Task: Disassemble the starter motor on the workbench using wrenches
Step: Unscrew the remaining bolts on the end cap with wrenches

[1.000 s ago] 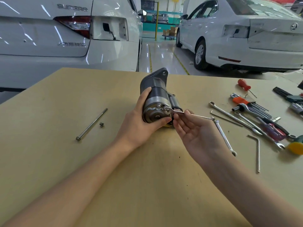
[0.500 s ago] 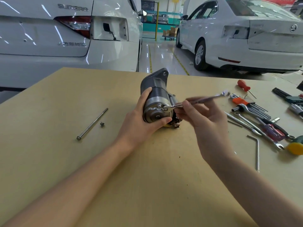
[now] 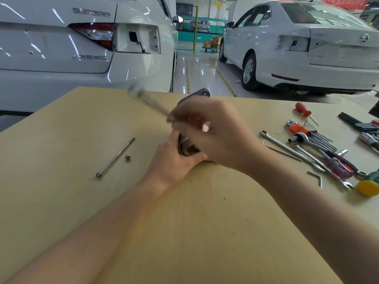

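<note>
The starter motor (image 3: 187, 149) lies on the wooden workbench (image 3: 184, 232), mostly hidden by both hands; only its near end cap and its far dark nose show. My left hand (image 3: 174, 160) grips the motor's near end from the left. My right hand (image 3: 213, 134) is over the motor and holds a thin wrench (image 3: 143, 97), whose blurred shaft points up and to the left. The wrench's working end is hidden under my right hand.
A long through bolt (image 3: 115, 157) and a small screw (image 3: 127, 158) lie left of the motor. Several wrenches (image 3: 287, 149), hex keys (image 3: 313, 136) and screwdrivers (image 3: 303, 112) are spread at the right. An L-shaped key (image 3: 316, 178) lies near them. Two white cars stand beyond the bench.
My right hand has swung the wrench from pointing right, over the top of the motor, to pointing up-left. My left hand has kept its grip on the motor.
</note>
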Available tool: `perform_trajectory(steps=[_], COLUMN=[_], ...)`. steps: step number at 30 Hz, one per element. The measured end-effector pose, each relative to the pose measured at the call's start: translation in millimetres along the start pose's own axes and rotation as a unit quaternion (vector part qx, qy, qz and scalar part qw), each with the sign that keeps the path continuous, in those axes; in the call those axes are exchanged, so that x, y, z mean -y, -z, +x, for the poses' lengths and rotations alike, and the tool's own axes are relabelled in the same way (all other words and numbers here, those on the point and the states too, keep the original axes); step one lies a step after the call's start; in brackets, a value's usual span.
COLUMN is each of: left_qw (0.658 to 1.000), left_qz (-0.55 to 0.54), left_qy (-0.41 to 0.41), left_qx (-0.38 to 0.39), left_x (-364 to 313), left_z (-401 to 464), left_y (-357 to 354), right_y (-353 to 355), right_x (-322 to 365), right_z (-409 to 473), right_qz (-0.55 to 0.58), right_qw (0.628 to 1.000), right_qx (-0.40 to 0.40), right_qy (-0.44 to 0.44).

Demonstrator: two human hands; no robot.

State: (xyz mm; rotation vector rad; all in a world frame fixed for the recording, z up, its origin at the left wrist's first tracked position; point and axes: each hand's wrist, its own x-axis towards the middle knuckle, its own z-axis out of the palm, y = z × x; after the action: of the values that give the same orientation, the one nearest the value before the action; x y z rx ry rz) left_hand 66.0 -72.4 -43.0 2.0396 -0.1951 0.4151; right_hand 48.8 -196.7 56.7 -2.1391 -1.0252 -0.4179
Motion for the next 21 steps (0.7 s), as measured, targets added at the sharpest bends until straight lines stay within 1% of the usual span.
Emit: perform_trajectory(steps=[1,2,3,4,5,7,8,9,10,12,14,18,21], left_qw=[1.000,1.000,1.000,1.000,0.999,0.999,0.999,0.999,0.999,0.999,0.999,0.999,0.999], left_qz=[-0.011,-0.017,-0.021,-0.023,-0.026,-0.028,-0.026,-0.024,-0.026,-0.034,-0.036,-0.035,-0.030], left_qy=[-0.005,-0.012,-0.017,-0.019,-0.018,-0.018,-0.020,-0.020,-0.019,-0.020,-0.021,-0.026,-0.028], left_qx=[-0.005,-0.007,-0.004,-0.001,0.000,-0.005,-0.007,-0.008,-0.008,-0.007,-0.010,-0.014,-0.015], left_x=[-0.3,0.0,1.1,0.9,0.8,1.2,1.5,0.7,-0.3,-2.6,-3.2,-2.6,-2.6], left_z=[-0.4,-0.8,-0.8,-0.7,-0.5,0.3,0.4,0.0,-0.4,-0.4,-0.5,-0.9,-0.9], left_y=[0.0,-0.6,-1.5,-1.7,-1.8,-1.9,-1.8,-1.8,-2.2,-3.0,-2.9,-2.1,-1.8], right_y=[2.1,3.0,2.9,1.8,0.4,-2.6,-4.4,-5.9,-7.3,-8.6,-9.8,-9.6,-9.2], right_x=[-0.5,-3.0,-6.4,-10.9,-16.3,-27.7,-32.4,-36.0,-38.7,-42.1,-42.6,-43.6,-43.8], right_z=[-5.8,-12.7,-20.6,-29.5,-38.4,-52.0,-55.4,-57.3,-57.9,-57.1,-57.2,-60.0,-60.3], right_qz=[0.128,0.234,0.309,0.369,0.426,0.511,0.539,0.562,0.581,0.603,0.611,0.604,0.592], right_qw=[0.988,0.958,0.921,0.882,0.837,0.750,0.715,0.687,0.668,0.653,0.651,0.660,0.669], right_qx=[-0.082,-0.153,-0.209,-0.244,-0.261,-0.268,-0.268,-0.265,-0.262,-0.263,-0.260,-0.254,-0.264], right_qy=[-0.035,-0.072,-0.113,-0.165,-0.223,-0.322,-0.356,-0.377,-0.384,-0.375,-0.366,-0.367,-0.364])
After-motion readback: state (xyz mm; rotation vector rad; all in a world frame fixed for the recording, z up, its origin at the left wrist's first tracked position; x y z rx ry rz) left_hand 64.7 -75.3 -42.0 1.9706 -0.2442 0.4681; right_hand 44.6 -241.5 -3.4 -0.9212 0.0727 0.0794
